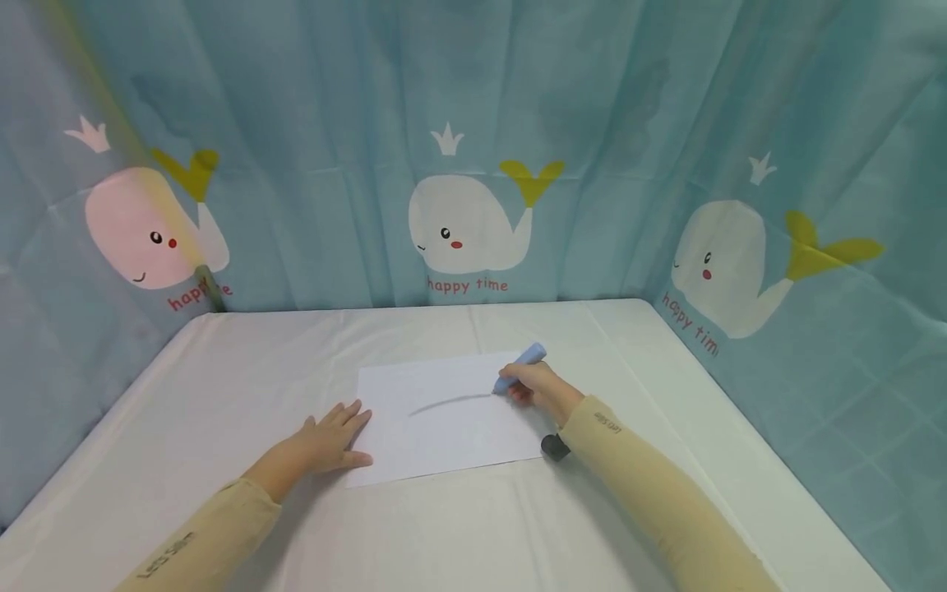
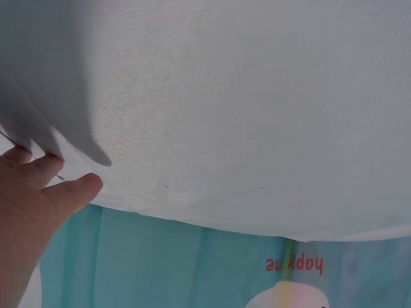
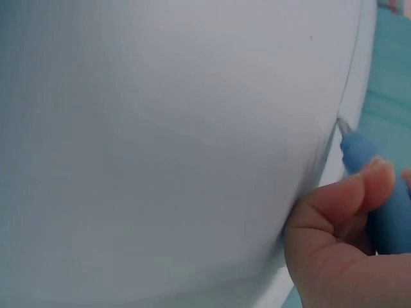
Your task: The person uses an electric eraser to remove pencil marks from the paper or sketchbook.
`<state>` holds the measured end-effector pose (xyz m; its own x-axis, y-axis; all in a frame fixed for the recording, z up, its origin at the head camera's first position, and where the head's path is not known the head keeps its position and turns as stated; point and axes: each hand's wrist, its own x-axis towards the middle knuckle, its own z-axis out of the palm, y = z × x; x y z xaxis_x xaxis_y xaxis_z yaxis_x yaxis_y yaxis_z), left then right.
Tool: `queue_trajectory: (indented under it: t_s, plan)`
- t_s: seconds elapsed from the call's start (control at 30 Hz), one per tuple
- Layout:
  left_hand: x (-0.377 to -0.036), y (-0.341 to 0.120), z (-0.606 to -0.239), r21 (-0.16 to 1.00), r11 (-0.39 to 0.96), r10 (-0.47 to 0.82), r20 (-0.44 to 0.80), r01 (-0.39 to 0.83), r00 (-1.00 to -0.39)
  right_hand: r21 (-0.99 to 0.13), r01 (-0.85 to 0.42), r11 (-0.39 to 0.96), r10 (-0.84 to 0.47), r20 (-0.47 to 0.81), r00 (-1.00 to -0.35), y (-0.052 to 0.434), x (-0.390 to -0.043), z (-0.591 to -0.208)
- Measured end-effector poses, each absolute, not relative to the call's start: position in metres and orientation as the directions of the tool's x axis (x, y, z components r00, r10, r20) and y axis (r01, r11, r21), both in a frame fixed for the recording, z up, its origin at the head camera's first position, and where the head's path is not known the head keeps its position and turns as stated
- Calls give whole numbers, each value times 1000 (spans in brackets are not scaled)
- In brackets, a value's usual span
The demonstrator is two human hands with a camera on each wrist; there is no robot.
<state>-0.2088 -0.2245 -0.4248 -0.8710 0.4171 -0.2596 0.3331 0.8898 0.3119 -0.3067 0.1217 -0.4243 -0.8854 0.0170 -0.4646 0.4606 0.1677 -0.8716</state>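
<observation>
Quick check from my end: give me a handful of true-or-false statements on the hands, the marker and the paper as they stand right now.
1. The right hand grips a blue marker. True.
2. The left hand holds a second marker. False: it lies flat, fingers straight, at the left edge of the sheet of paper.
3. The paper is blank. False: a curved grey line runs across it.
4. The marker's tip meets the paper at the line's right end. True.
5. A small dark cap lies by the right forearm. True.
</observation>
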Motion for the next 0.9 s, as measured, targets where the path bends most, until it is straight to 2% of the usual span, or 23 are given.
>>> queue_trajectory:
  t_s: [0.23,0.57,0.9]
  plan:
    - [-207,-223,-423,305,889,424,-263,343,-866,-878,462,123,-33,-469,-882,125,-306,-428]
    - [-209,-221,-419,270,894,425,-251,359,-870,-884,458,95,-9,-460,-888,122,-307,-427]
    - [-212,-222,-423,275,894,423,-254,355,-870,-879,453,149,0,-458,-889,120,-304,-425]
